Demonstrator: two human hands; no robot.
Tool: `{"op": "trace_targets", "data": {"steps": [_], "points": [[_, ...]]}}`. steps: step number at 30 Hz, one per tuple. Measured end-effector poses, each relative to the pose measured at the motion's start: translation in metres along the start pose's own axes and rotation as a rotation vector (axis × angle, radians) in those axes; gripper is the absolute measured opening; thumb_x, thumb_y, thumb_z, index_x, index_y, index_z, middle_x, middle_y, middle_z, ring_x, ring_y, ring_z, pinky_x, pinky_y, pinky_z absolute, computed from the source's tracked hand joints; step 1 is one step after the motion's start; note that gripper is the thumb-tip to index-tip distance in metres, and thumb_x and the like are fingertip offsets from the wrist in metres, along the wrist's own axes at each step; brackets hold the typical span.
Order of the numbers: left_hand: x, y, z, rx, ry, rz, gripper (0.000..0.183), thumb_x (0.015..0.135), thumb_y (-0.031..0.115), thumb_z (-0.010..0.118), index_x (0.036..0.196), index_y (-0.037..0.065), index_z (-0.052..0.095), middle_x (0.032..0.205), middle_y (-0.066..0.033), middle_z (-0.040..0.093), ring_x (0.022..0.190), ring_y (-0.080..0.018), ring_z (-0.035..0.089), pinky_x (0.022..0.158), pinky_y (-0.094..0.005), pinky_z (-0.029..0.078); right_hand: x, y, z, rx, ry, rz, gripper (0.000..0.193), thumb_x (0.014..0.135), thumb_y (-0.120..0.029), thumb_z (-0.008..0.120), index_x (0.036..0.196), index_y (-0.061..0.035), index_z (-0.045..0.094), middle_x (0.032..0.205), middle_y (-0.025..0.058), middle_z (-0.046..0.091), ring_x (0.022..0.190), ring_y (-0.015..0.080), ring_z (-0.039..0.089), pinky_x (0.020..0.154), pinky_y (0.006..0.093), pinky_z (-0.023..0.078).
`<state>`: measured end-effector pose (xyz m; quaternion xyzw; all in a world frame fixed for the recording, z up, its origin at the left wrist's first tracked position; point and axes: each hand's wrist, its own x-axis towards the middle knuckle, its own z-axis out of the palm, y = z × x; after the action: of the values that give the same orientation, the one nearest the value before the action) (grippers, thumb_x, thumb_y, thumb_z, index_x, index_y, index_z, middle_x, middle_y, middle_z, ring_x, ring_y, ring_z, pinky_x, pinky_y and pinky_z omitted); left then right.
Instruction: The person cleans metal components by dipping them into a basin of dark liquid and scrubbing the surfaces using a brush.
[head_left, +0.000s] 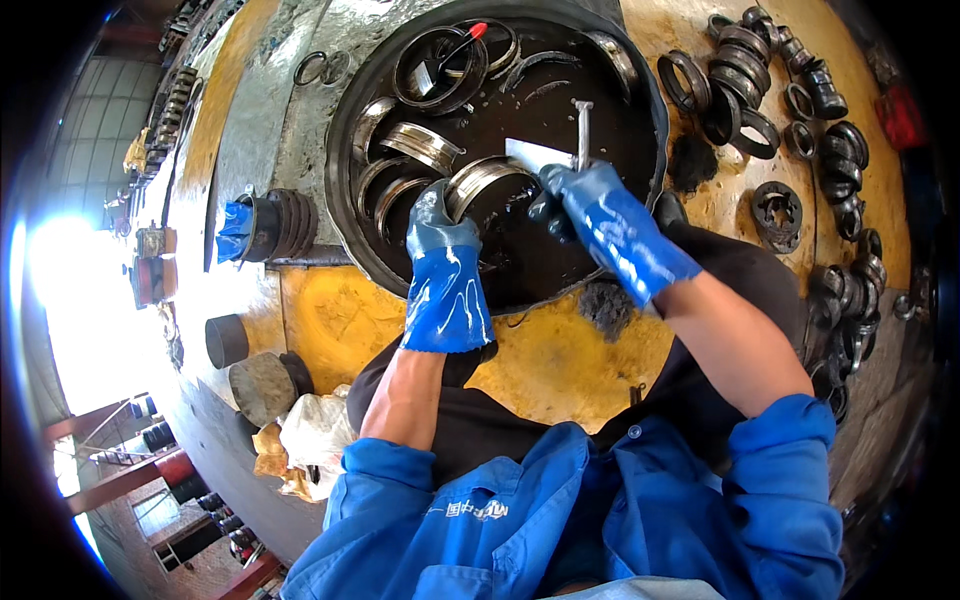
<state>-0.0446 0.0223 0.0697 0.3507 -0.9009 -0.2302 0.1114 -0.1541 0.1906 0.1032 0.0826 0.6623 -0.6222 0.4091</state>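
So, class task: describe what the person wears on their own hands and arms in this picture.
The left hand and the right hand each wear a glossy blue rubber glove with a long cuff, smeared dark at the fingers. Both forearms are bare; blue work-jacket sleeves are pushed up to the elbows.

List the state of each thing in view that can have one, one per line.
left hand: gloved in blue, gripping the metal ring.
metal ring: on edge, tilted, in the black basin.
right hand: gloved in blue, closed on the scraper.
scraper: flat blade lying against the ring.
black basin: holds dark liquid and several rings.
dark rings: piled loose on the yellow surface.
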Motion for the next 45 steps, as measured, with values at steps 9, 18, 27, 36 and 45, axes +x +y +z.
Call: {"op": "trace_targets", "data": {"steps": [9,18,27,36,45], "points": [[0.006,0.005,0.004,-0.083,-0.214,-0.074,0.057,0.067,0.003,0.076,0.124,0.006,0.065,0.116,-0.0151,0.07,0.108,-0.0278,0.068,0.096,-0.0358,0.053,-0.001,-0.005,-0.004,-0.021,-0.007,0.087,0.031,0.098,-0.022,0.059,0.12,-0.0005,0.059,0.075,0.0128,0.074,0.046,0.0171,0.063,0.041,0.0312,0.05],[0.016,0.008,0.021,-0.048,-0.332,0.011,0.051,0.079,0.006,0.076,0.128,0.005,0.062,0.116,-0.0147,0.071,0.106,-0.026,0.068,0.094,-0.034,0.052,0.003,-0.011,-0.017,0.172,-0.057,0.07,0.036,0.099,-0.024,0.058,0.122,0.0036,0.059,0.087,0.0182,0.074,0.054,0.0192,0.063,0.049,0.034,0.051],[0.031,0.0,-0.013,-0.799,-0.672,-0.21,0.038,0.096,0.025,0.065,0.125,0.001,0.063,0.115,-0.0082,0.069,0.102,-0.0184,0.065,0.091,-0.0305,0.051,0.004,-0.017,-0.037,0.294,-0.066,0.101,0.031,0.103,-0.022,0.05,0.122,0.0014,0.057,0.083,0.0156,0.071,0.053,0.0201,0.06,0.047,0.0336,0.049],[0.025,-0.063,0.007,-1.076,-0.684,-0.426,0.042,0.102,0.032,0.056,0.129,0.001,0.06,0.122,-0.0106,0.068,0.103,-0.0179,0.064,0.089,-0.0306,0.052,0.009,-0.004,-0.045,0.361,-0.155,0.044,0.034,0.105,-0.023,0.045,0.128,0.001,0.052,0.081,0.0137,0.068,0.057,0.0197,0.06,0.049,0.0326,0.049],[0.014,-0.075,0.014,-1.004,-0.582,-0.41,0.042,0.105,0.03,0.047,0.136,0.002,0.056,0.13,-0.0117,0.064,0.113,-0.0199,0.062,0.099,-0.0291,0.047,0.023,0.017,-0.029,0.052,-0.088,-0.201,0.045,0.103,-0.037,0.049,0.123,0.0007,0.063,0.084,0.01,0.073,0.063,0.0174,0.065,0.059,0.0313,0.052]]}}
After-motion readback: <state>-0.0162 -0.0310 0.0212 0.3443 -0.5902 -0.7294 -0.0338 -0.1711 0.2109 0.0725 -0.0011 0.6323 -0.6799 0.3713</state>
